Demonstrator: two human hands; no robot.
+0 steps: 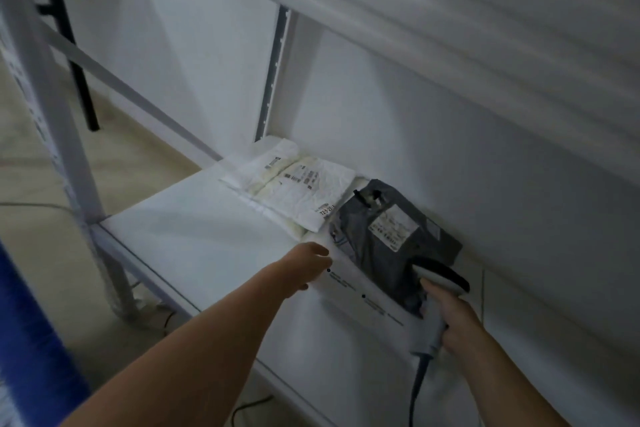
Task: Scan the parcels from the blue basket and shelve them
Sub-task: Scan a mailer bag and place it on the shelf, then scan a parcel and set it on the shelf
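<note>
**Shelving in hand, scanner at the ready**

We judge the step to be the shelving itself: a parcel is being settled on the shelf [194,246], not drawn from the basket. The left hand [308,263] reaches to the near-left edge of a flat white mailer [363,308] that lies on the shelf board. The picture is too blurred for us to tell whether its grip pinches that edge or the fingers only touch it. The right hand [457,319] has a closed grip round the handle of the scanner [443,274], whose head points down at the grey parcel [388,243] just beside it.

The grey parcel lies label up on the far part of the mailer, against the back wall. A crumpled white parcel [298,187] lies to its left, its corner touching or overlapping the grey one.

By our count:
- three parcels on the shelf, with something cream under the crumpled one that may be a fourth
- one scanner, with one cable
- one blue basket [27,340], of which we see only an edge at the lower left

Next, we think, the left hand must let go of the mailer and go back to the basket, once the mailer's own code has been read.
</note>
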